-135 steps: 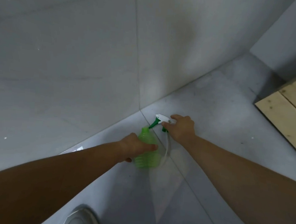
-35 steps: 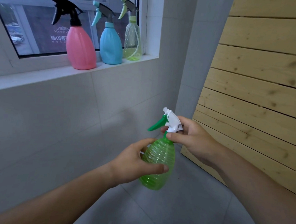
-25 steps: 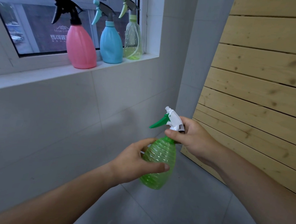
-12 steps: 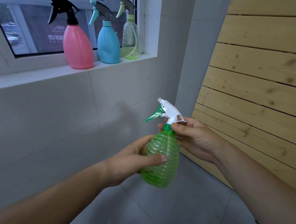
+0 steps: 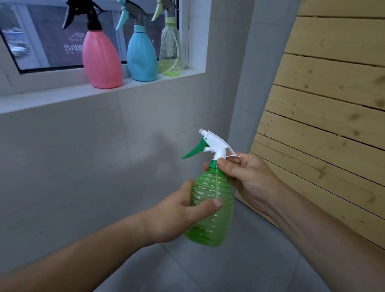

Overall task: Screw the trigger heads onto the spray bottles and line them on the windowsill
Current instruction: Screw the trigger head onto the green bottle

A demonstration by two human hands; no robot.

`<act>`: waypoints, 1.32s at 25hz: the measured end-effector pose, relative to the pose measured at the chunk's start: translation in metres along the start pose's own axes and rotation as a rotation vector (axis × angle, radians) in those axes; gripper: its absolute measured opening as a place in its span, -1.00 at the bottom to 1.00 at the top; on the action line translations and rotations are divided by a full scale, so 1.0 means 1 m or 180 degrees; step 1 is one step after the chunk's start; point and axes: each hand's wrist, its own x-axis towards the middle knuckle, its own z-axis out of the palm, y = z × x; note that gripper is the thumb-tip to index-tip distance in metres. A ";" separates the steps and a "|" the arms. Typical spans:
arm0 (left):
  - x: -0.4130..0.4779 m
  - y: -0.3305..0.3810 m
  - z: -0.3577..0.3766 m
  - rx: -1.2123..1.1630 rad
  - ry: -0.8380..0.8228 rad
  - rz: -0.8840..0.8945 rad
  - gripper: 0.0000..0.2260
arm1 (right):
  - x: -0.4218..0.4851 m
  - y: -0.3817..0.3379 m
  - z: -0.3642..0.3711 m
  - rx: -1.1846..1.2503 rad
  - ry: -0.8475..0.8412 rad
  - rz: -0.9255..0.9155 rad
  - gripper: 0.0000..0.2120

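Right-hand fingers (image 5: pixel 229 168) pinched around the green screw collar (image 5: pixel 213 163) at the neck of the ribbed, translucent green plastic spray bottle (image 5: pixel 212 210), thumb in front, other fingers curled behind. Right hand (image 5: pixel 250 180) closed on that collar, just under the white trigger head with a green lever (image 5: pixel 211 145), which sits upright atop the neck, lever pointing left. Left-hand fingers (image 5: pixel 208 206) wrapped around the bottle's belly, thumb across the front, the rest hidden behind the body. Left hand (image 5: pixel 176 218) clasped firmly on the bottle, holding it upright in mid-air, slightly tilted, above the grey tiled floor (image 5: pixel 236 277). Thin dip tube faintly visible through the green wall. Both bare forearms reaching in from the bottom corners.

Farther out, up and to the left: white tiled windowsill (image 5: pixel 55 98), carrying three finished bottles in a row. Nearest, an opaque pink plastic bottle with a black trigger head (image 5: pixel 101 60); just beside it, an opaque light-blue bottle with a grey head and turquoise lever (image 5: pixel 141 54); next, against the window's right reveal, a clear yellow-green bottle with a grey head and pale green lever (image 5: pixel 171 48). All three upright, levers facing left, window glass behind. Right of the hands, a wall of pale horizontal wooden planks (image 5: pixel 336 104). Below the sill, plain grey-white wall tiles (image 5: pixel 74 162).
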 end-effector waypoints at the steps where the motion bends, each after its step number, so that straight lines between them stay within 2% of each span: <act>1: 0.000 0.001 0.001 0.0123 0.0048 0.0007 -0.61 | 0.000 0.002 0.000 -0.0038 0.0062 -0.0010 -0.86; 7: -0.001 -0.004 -0.002 0.0391 0.0223 0.0035 -0.66 | -0.001 0.007 0.005 -0.0133 0.0223 0.0138 -0.88; 9: -0.001 -0.005 -0.006 0.0421 0.0256 0.0023 -0.65 | -0.001 0.008 0.008 -0.0019 0.0220 0.0195 -0.82; 12: 0.001 -0.002 -0.014 0.0086 0.0355 0.0038 -0.60 | -0.003 0.009 0.008 0.0076 0.0203 0.0292 -0.59; 15: 0.002 0.004 -0.030 -0.0431 0.0744 0.0121 -0.58 | -0.005 0.010 0.018 -0.0584 0.0328 0.0290 -0.67; 17: -0.001 0.013 -0.049 -0.0631 0.0992 0.0231 -0.60 | -0.002 0.006 0.041 -0.0825 0.0121 0.0083 -0.73; 20: -0.013 0.027 -0.084 -0.0597 0.1286 0.0495 -0.74 | 0.019 -0.008 0.084 -0.0975 -0.0163 -0.0323 -0.75; 24: -0.036 0.060 -0.148 -0.0290 0.1711 0.0916 -0.72 | 0.071 -0.038 0.150 -0.1388 -0.0434 -0.0790 -0.71; 28: -0.052 0.097 -0.218 -0.0190 0.2146 0.0970 -0.69 | 0.123 -0.064 0.220 -0.1461 -0.0633 -0.0900 -0.56; 33: -0.050 0.108 -0.277 -0.0071 0.2906 0.0910 -0.63 | 0.164 -0.079 0.278 -0.1493 -0.0604 -0.0837 -0.62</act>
